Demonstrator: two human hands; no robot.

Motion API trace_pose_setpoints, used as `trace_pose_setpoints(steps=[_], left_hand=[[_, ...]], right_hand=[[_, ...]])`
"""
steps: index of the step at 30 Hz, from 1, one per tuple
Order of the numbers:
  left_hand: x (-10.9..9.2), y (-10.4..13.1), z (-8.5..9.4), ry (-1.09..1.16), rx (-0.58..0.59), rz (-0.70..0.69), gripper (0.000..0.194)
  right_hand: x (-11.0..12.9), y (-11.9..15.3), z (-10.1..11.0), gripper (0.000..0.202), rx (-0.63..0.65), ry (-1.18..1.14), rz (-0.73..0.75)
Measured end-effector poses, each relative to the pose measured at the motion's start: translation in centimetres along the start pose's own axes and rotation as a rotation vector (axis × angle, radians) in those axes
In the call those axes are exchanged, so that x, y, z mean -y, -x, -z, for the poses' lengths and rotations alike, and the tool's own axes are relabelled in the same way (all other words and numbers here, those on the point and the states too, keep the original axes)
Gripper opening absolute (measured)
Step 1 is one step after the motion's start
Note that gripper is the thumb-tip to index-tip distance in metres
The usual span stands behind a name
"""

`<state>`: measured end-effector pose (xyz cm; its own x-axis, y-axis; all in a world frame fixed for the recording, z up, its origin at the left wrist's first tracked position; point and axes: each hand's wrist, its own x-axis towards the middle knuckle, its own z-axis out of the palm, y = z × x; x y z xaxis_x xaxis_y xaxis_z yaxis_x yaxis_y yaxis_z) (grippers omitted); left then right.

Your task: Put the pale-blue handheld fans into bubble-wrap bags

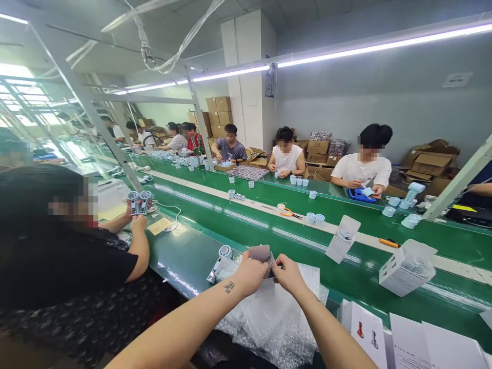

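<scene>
A small white box [265,279] with raised flaps is between my two hands, above a pile of bubble wrap bags [282,323]. My left hand [251,271] is closed on the box at its left side, with fingers over the opening. On the right side, my right hand [287,274] pinches the box's edge. What lies inside the box is hidden by my fingers. Just left of my left hand, a handheld fan [225,252] rests on the bubble wrap.
Two open white boxes [343,240] [406,267] stand on the green belt [246,225]. Printed boxes [365,330] are at lower right. A person [57,246] sits close on the left, holding fan parts [139,203]. Several people work across the belt. Orange-handled pliers [288,212] lie beyond.
</scene>
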<state>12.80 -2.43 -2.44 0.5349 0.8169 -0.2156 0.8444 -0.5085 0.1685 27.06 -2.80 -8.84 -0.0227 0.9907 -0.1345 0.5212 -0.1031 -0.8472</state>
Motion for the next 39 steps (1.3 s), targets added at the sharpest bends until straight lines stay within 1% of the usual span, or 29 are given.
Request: trace_pose_setpoints(steps=[2,4,5,6,7,8,9,10,11,13,15,16,17,19,21,22,23,25,27,29,31,32,34,36,38,39], left_hand=[[0.2,-0.3,-0.1,-0.005,-0.029,0.006,0.016],[1.1,0.3,0.8,0.015,-0.109,0.021,0.022],[2.0,1.0,1.4,0.035,-0.19,0.054,0.027],[3.1,1.8,2.1,0.078,-0.306,0.114,0.032],[4.5,2.8,2.6,0.138,-0.438,0.213,0.038],[6.1,3.8,2.9,0.249,-0.603,0.339,0.041],[7.9,4.7,2.8,0.376,-0.705,0.479,0.041],[9.8,5.5,2.3,0.492,-0.717,0.613,0.041],[11.6,6.1,1.4,0.557,-0.681,0.704,0.038],[14.8,6.6,-1.4,0.626,-0.549,0.815,0.027],[16.9,6.5,-4.9,0.663,-0.427,0.901,0.017],[17.6,6.2,-6.6,0.673,-0.374,0.944,0.016],[17.9,6.0,-8.2,0.677,-0.327,0.976,0.02],[18.1,5.4,-10.8,0.675,-0.247,0.999,0.037],[17.9,5.0,-12.5,0.671,-0.183,0.97,0.049],[17.8,4.8,-13.0,0.669,-0.161,0.951,0.049],[17.8,4.8,-13.4,0.667,-0.145,0.936,0.045],[17.9,4.8,-13.4,0.676,-0.139,0.927,0.029],[18.3,5.0,-12.9,0.718,-0.176,0.94,0.018],[18.8,5.3,-12.1,0.812,-0.254,0.974,0.018],[19.2,5.6,-10.8,0.956,-0.351,1.017,0.021],[19.2,5.8,-10.1,1.043,-0.399,1.033,0.023],[18.6,6.1,-8.5,1.227,-0.485,1.035,0.028],[16.6,6.1,-6.7,1.402,-0.542,0.978,0.036],[13.2,5.8,-5.2,1.551,-0.534,0.864,0.046],[11.1,5.6,-4.6,1.617,-0.501,0.794,0.052]], right_hand=[[0.5,0.0,0.2,0.009,-0.004,0.009,0.007],[1.5,-0.2,1.2,0.012,-0.026,0.019,0.01],[2.1,-0.5,2.0,0.013,-0.043,0.026,0.011],[2.9,-0.8,3.1,0.014,-0.067,0.036,0.016],[3.7,-1.4,4.3,0.014,-0.099,0.046,0.024],[4.4,-2.1,5.5,0.014,-0.135,0.055,0.033],[5.1,-3.1,6.8,0.014,-0.174,0.054,0.037],[5.5,-4.2,7.8,0.013,-0.208,0.042,0.029],[5.8,-5.7,8.6,0.013,-0.237,0.021,0.011],[5.6,-8.9,9.2,0.012,-0.261,-0.03,-0.04],[4.4,-12.1,8.3,0.011,-0.256,-0.062,-0.084],[3.7,-13.5,7.4,0.011,-0.25,-0.063,-0.1],[2.8,-14.7,6.4,0.011,-0.245,-0.059,-0.119],[0.9,-16.5,4.2,0.009,-0.249,-0.034,-0.16],[-0.6,-17.4,2.5,0.009,-0.265,-0.006,-0.201],[-1.1,-17.7,1.9,0.01,-0.272,0.003,-0.217],[-1.5,-17.9,1.5,0.011,-0.273,0.007,-0.227],[-1.7,-18.2,1.4,0.013,-0.26,-0.003,-0.231],[-1.3,-18.1,1.9,0.018,-0.245,-0.034,-0.234],[-0.5,-17.0,2.6,0.028,-0.234,-0.09,-0.243],[0.3,-14.6,2.7,0.031,-0.189,-0.184,-0.253],[0.7,-12.9,2.5,0.028,-0.133,-0.249,-0.261],[1.6,-9.0,1.5,0.02,0.037,-0.406,-0.302],[2.5,-5.3,-0.1,0.018,0.215,-0.571,-0.368],[3.4,-2.5,-1.7,0.023,0.314,-0.702,-0.426],[3.8,-1.6,-2.3,0.027,0.327,-0.782,-0.441]])
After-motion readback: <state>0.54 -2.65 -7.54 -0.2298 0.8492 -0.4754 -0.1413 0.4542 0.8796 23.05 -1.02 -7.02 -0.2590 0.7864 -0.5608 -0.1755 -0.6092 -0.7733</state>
